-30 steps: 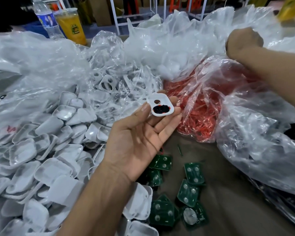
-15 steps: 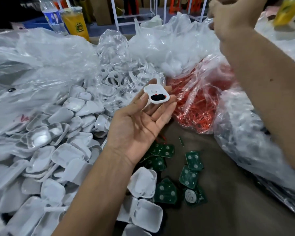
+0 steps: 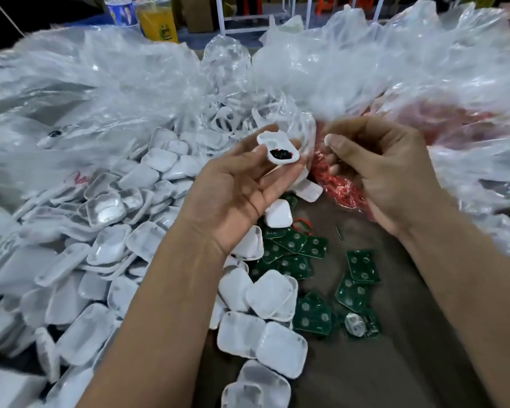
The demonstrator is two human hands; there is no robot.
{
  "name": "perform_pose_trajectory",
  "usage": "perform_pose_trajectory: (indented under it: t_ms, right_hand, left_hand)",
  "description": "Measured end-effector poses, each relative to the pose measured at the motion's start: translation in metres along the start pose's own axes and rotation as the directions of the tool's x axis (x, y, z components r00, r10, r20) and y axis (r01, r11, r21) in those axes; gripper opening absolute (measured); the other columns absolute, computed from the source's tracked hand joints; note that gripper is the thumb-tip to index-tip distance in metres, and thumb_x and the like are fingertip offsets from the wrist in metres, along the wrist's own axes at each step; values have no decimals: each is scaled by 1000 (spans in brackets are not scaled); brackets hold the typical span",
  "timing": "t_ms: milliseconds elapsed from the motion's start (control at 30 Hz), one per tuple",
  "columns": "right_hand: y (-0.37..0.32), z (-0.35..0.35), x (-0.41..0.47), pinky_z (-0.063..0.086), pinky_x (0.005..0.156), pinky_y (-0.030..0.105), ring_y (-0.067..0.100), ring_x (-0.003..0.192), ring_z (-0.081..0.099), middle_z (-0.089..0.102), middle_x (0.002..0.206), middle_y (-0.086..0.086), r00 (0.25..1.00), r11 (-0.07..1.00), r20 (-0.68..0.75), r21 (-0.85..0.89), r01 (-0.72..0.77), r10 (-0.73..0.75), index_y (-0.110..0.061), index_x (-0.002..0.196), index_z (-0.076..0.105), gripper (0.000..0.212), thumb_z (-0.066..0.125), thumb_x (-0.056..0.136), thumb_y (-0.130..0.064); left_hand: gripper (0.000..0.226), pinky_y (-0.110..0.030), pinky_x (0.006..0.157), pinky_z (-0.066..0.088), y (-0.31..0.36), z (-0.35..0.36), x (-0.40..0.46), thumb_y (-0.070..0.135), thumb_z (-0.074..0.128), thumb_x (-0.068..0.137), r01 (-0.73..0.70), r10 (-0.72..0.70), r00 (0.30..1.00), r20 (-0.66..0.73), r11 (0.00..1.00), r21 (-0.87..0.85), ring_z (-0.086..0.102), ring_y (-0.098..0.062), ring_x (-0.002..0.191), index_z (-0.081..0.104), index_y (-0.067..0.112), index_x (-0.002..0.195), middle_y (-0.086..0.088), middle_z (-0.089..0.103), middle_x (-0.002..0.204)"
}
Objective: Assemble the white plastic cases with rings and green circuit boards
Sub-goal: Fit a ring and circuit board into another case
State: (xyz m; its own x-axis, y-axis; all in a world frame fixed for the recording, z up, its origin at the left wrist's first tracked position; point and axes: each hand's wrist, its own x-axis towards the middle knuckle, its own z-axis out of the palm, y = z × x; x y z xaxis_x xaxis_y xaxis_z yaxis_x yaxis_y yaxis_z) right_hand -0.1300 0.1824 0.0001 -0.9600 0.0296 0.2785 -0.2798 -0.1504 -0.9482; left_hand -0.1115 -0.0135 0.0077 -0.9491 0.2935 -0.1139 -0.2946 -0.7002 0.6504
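Note:
My left hand (image 3: 242,187) is palm up and holds a small white plastic case (image 3: 277,148) at its fingertips, thumb on its left edge. A black part with a bit of red sits in the case's opening. My right hand (image 3: 386,169) is close beside it, fingers curled; I cannot make out anything between them. Behind that hand lies a clear bag of red rings (image 3: 345,189). Several green circuit boards (image 3: 357,293) lie loose on the brown table (image 3: 424,363) below both hands. A big heap of white cases (image 3: 124,231) covers the left side.
Crumpled clear plastic bags (image 3: 395,69) fill the back and right. A bag of white frames (image 3: 233,119) sits behind the left hand. At the far left back stand a water bottle (image 3: 121,13) and a cup of orange drink (image 3: 159,22).
My right hand has come down from the bags at the upper right to just beside the case. My left hand has stayed in place with the case.

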Motion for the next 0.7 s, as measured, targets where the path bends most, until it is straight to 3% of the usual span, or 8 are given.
perform_pose_trajectory:
  t_ms: [167,300,400,533,700]
  right_hand:
    - [14,-7,-4,57,65,23,15,63,68,75,76,0,988,985,86,-111,135,-126,-10,101,80,15,77,90,-1]
    - [15,-6,-6,59,62,26,17,66,68,72,82,7,983,989,135,-56,136,-127,-9,107,79,21,76,89,3]
    - [15,-5,-7,58,59,26,16,66,68,72,78,5,983,991,139,-46,127,-119,-10,102,80,19,75,89,4]
    - [10,-4,-8,55,53,24,18,60,67,74,75,16,988,990,89,-52,134,-129,-4,94,76,8,77,89,2]
    - [1,-8,-8,53,53,25,15,56,65,78,79,5,979,950,96,-244,196,-178,-14,89,78,9,85,85,-9]
  left_hand:
    - [52,-41,89,62,1,-1,0,0,55,86,29,-31,999,20,998,62,70,-43,113,56,-1,138,-31,66,128]
    - [53,-38,84,63,4,-3,0,1,54,87,61,-64,998,29,993,103,72,-41,108,55,-1,140,-30,68,126]
    - [48,-37,81,63,4,-3,-1,3,53,86,72,-81,995,53,986,152,74,-39,103,60,0,133,-29,70,122]
    - [47,-39,85,63,3,-3,-2,4,51,88,108,-133,986,98,968,225,75,-39,100,61,1,134,-27,71,120]
    - [45,-38,80,63,2,-2,-3,3,51,89,144,-184,974,131,953,268,75,-38,98,63,1,133,-28,70,119]
